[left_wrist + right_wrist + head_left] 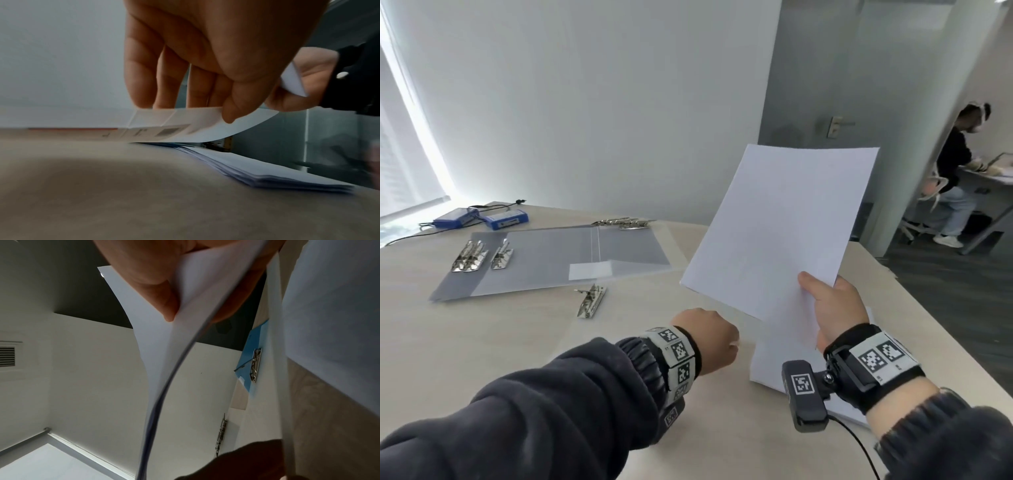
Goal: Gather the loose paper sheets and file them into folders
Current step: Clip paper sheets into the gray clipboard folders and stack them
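My right hand (pixel 825 301) holds a bundle of white sheets (pixel 780 226) upright above the table's right side, thumb on the near face. In the right wrist view the thumb (pixel 164 305) presses on the bent sheets (pixel 189 340). A low stack of loose sheets (pixel 765 368) lies under that hand. My left hand (pixel 722 339) pinches the edge of one sheet (pixel 205 128) and lifts it off the stack (pixel 267 175). An open translucent grey folder (pixel 544 263) lies flat at the far left.
Metal folder clips lie about: one (pixel 590 301) in front of the folder, a pair (pixel 470 257) on its left, more (pixel 626 222) at its far edge. Two blue devices (pixel 506 219) with cables sit at the back left. A person (pixel 955 171) sits beyond the table's right edge.
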A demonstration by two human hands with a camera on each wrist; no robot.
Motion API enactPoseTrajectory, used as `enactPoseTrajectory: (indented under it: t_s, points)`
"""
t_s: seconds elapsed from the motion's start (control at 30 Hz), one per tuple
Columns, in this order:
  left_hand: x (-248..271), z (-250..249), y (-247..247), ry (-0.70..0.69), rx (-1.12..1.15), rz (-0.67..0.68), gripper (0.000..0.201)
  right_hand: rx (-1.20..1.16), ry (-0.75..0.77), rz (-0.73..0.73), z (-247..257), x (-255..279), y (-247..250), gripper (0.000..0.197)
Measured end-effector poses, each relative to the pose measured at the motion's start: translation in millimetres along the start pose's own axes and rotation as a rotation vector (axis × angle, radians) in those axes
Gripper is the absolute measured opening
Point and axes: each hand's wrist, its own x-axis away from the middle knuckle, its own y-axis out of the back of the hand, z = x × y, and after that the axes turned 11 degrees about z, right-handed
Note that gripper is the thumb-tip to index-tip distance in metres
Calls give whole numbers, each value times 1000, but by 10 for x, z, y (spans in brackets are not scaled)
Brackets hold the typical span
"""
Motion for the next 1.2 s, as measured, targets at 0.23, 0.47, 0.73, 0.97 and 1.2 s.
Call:
enactPoseTrajectory:
  t_s: [0.23, 0.47, 0.73, 0.97, 1.2]
  points:
    - [211, -45, -171, -60, 426, 41, 33, 60, -22, -1, -166, 16, 115, 13]
    - [597, 1008, -299, 304, 871, -350, 15, 144, -99, 49, -392, -62, -25, 11]
    - [642, 2072, -581, 626, 1098, -306, 65, 222, -213, 242, -704, -75, -626, 16]
    - [457, 2252, -483, 584, 750, -118, 36, 252, -289, 327, -836, -81, -958, 9]
    - [555, 2203, -466, 537, 745, -141, 27, 294, -317, 384, -883, -111, -1077, 9]
